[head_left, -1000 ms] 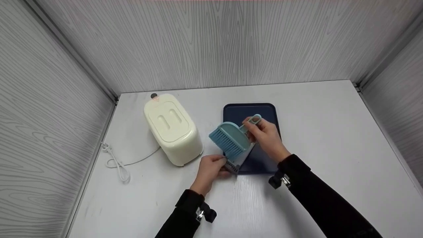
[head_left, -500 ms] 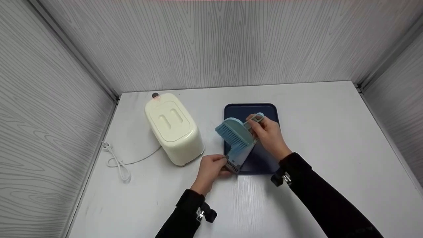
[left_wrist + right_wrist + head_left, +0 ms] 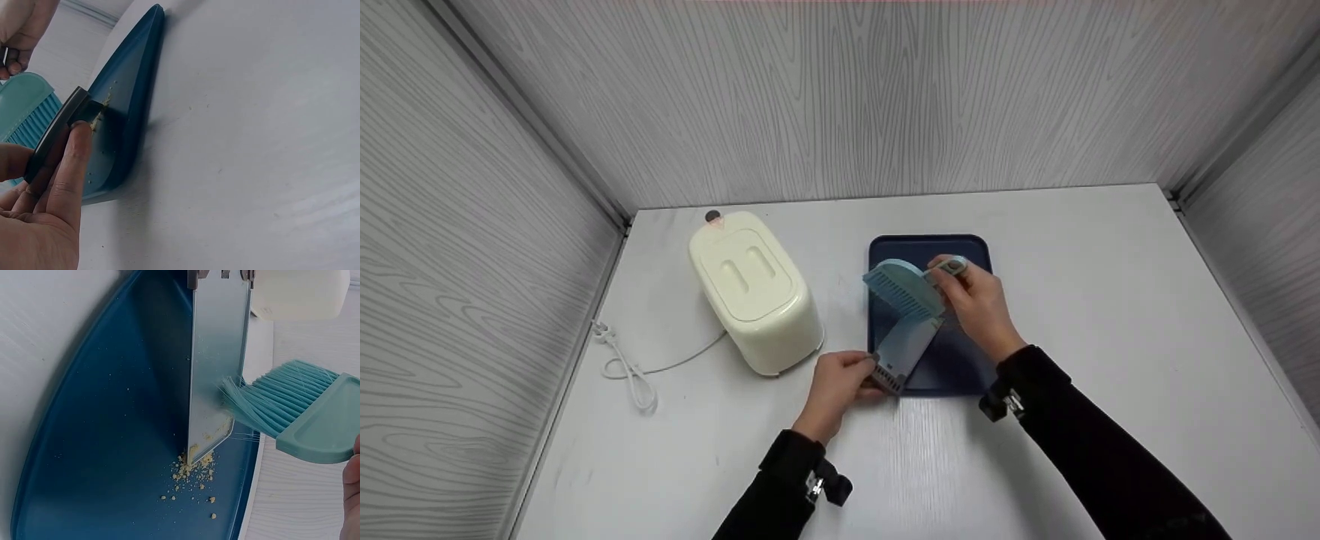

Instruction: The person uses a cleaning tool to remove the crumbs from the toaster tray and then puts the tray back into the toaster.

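In the head view my left hand point(image 3: 840, 382) pinches one end of a toaster crumb tray point(image 3: 906, 346), a flat metal plate with a dark slotted end. It is held tilted over a dark blue serving tray point(image 3: 960, 367). By its looped handle my right hand point(image 3: 979, 304) grips a light-blue hand brush point(image 3: 911, 286). The right wrist view shows the bristles point(image 3: 275, 399) against the plate's surface. Yellowish crumbs point(image 3: 194, 475) lie at the plate's lower end and on the blue tray beneath it.
A cream toaster point(image 3: 746, 289) with its lid on stands to the left. Its bundled white cord point(image 3: 630, 375) lies on the table beside it. Grey wood-patterned panels point(image 3: 885, 97) enclose the back and both sides.
My right hand has drawn the brush up and to the right along the crumb tray, away from its slotted end. My left hand and the crumb tray have stayed put.
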The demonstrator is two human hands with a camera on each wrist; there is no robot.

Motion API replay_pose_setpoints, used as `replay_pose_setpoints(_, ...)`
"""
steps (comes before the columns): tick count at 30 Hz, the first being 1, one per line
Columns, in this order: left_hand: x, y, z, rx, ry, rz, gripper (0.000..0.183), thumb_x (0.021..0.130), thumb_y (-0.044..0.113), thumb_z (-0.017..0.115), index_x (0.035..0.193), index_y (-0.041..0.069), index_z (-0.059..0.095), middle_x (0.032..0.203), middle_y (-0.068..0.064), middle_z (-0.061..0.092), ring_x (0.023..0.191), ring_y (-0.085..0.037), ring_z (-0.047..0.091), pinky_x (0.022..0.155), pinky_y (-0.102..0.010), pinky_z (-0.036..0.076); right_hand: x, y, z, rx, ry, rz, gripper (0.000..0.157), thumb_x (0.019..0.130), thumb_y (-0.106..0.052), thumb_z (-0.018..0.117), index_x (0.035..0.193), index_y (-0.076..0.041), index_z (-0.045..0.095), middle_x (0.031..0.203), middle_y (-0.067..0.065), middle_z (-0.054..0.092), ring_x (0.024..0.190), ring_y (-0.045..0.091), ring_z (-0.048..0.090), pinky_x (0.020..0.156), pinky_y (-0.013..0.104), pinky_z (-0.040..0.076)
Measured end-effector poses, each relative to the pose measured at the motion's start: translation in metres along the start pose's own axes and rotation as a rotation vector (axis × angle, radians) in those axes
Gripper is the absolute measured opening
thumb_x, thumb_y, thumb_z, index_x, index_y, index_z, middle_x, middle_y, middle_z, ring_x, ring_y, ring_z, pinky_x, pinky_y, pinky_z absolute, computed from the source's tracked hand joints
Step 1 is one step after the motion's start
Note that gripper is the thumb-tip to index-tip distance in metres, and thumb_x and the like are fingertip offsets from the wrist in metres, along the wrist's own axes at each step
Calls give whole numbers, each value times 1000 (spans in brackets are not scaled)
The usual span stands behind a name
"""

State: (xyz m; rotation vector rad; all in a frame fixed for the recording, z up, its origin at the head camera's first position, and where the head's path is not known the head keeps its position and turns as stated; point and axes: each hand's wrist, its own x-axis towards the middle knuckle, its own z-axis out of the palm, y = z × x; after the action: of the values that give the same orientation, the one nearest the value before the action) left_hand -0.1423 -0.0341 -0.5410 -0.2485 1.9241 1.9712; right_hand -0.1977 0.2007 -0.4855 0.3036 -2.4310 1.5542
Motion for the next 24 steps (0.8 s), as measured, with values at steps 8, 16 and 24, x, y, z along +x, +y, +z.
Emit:
replay_pose_setpoints(8,-2,1,-1,-27,6,3,26,99,4,61,116,-13,70,100,-25,75,84,-25,76,82,-44,64,-2,0,-2,110,40,38,29,107,-26,58,125,-5,68,93,17,68,80,36,60,66,23,49)
replay_pose_setpoints(16,-4,3,-1,-22,18,-3,27,99,6,62,118,-12,70,103,-25,74,86,-28,76,82,-45,64,-5,-4,-7,190,97,51,29,106,-26,60,125,-5,68,90,16,65,76,21,57,67,32,51)
replay_pose_setpoints(24,-3,2,-2,-13,18,-2,28,98,5,61,118,-12,70,104,-23,74,86,-25,75,83,-44,64,-11,-14,-7,301,73,123,30,106,-28,61,123,-4,67,85,13,64,72,17,59,65,27,54)
